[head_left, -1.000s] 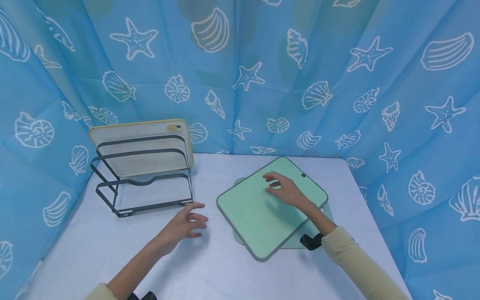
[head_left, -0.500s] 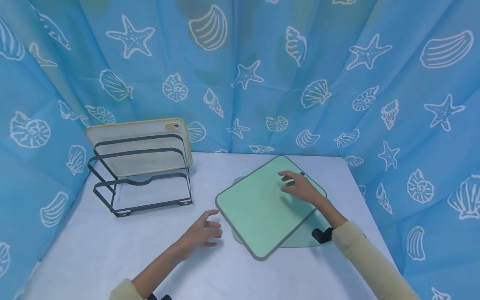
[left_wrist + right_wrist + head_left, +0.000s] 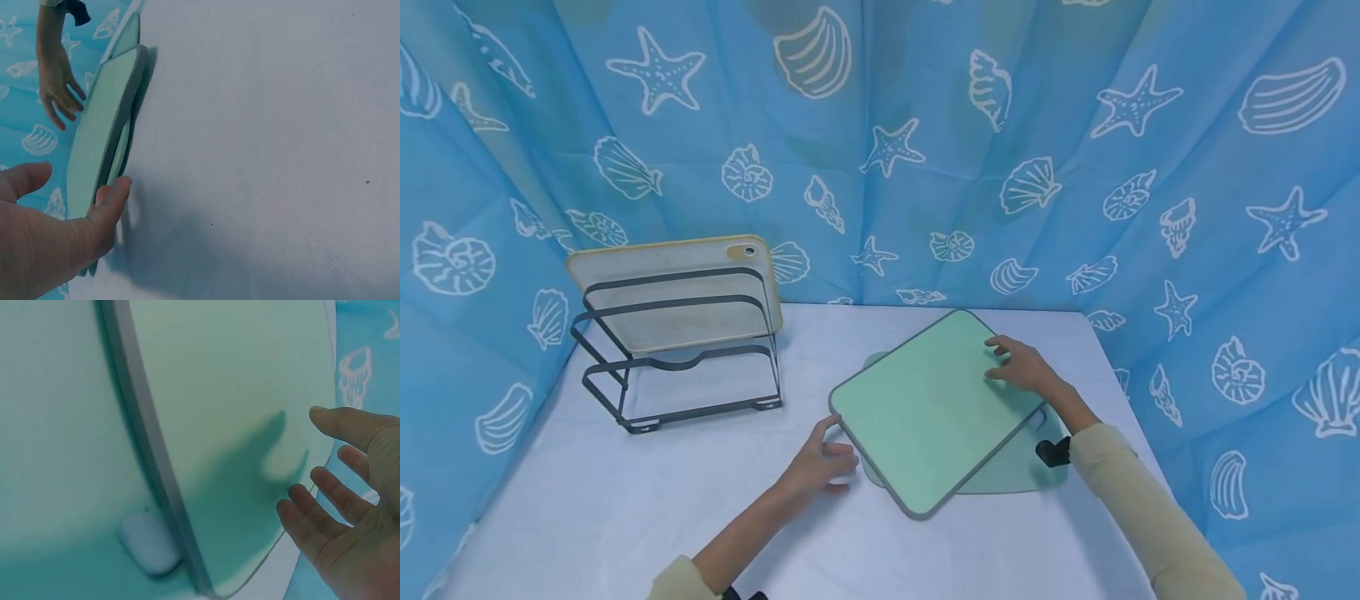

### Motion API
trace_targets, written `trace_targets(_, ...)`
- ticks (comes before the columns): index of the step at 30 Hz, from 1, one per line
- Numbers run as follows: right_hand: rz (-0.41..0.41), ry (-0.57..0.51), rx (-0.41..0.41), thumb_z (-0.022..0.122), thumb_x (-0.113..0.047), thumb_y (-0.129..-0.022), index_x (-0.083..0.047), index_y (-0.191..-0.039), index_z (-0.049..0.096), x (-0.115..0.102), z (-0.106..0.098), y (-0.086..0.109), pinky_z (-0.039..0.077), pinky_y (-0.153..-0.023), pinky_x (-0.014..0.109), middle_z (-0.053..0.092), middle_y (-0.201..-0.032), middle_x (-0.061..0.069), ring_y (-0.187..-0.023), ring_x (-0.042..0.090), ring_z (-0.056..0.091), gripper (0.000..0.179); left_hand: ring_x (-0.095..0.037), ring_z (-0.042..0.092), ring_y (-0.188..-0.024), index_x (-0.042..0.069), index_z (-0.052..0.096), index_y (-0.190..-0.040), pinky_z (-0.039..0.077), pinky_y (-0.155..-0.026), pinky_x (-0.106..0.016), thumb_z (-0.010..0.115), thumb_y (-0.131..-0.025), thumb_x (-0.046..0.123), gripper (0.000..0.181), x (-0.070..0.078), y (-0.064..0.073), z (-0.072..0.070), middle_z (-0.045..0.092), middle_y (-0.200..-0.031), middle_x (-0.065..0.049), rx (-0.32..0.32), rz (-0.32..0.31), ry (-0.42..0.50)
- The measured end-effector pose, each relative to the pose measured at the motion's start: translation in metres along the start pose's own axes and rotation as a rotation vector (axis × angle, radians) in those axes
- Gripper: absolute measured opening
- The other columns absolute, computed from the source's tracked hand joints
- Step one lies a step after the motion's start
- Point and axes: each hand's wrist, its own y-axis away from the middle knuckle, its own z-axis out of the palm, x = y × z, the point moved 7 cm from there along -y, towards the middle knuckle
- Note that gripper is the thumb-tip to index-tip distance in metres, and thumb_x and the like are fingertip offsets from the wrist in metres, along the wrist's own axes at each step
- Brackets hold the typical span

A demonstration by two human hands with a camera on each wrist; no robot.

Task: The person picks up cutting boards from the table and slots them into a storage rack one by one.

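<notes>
A pale green cutting board (image 3: 936,408) with a grey rim lies at a slant on top of a second flat green board (image 3: 1011,467), which shows at the lower right. My left hand (image 3: 820,468) is at the upper board's left corner, thumb and fingers spread; in the left wrist view its fingertips (image 3: 119,190) come right up to the edges of the boards. Over the board's right corner hovers my right hand (image 3: 1021,367), fingers loosely bent and holding nothing. The right wrist view shows its shadow on the green surface and a pale oval patch (image 3: 150,542) by the grey rim.
On the left of the white table (image 3: 595,517) stands a dark metal rack (image 3: 700,412). A beige cutting board (image 3: 670,325) with a yellow rim leans upright in its rear slot. A blue curtain (image 3: 820,192) with shell prints hangs behind and at both sides.
My left hand has moved right, from beside the rack to the upper board's left corner. My right hand has shifted right, from over the board's middle to its right corner. The boards stay put.
</notes>
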Motion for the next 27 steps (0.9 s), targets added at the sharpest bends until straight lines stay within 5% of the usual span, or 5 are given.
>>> trace_targets(12, 0.163, -0.004, 0.091, 0.066, -0.016, -0.095, 0.002, -0.148, 0.036, 0.039, -0.008, -0.012, 0.045, -0.098, 0.061, 0.046, -0.137, 0.033, -0.123, 0.049, 0.046, 0.064, -0.033, 0.062, -0.106, 0.009, 0.017, -0.158, 0.057, -0.088, -0.041, 0.067, -0.092, 0.008, 0.083, 0.001, -0.012, 0.000, 0.055, -0.118, -0.019, 0.071, -0.017, -0.031)
trace_targets(27, 0.235, 0.059, -0.024, 0.061, -0.025, -0.098, 0.008, -0.152, 0.026, 0.038, -0.003, -0.013, 0.029, -0.110, 0.065, 0.028, -0.150, 0.036, -0.136, 0.053, 0.029, 0.072, -0.032, 0.065, -0.103, 0.007, 0.006, -0.159, 0.058, -0.087, -0.041, 0.068, -0.089, 0.005, 0.093, 0.000, -0.020, 0.001, 0.061, -0.112, -0.019, 0.078, -0.016, 0.024)
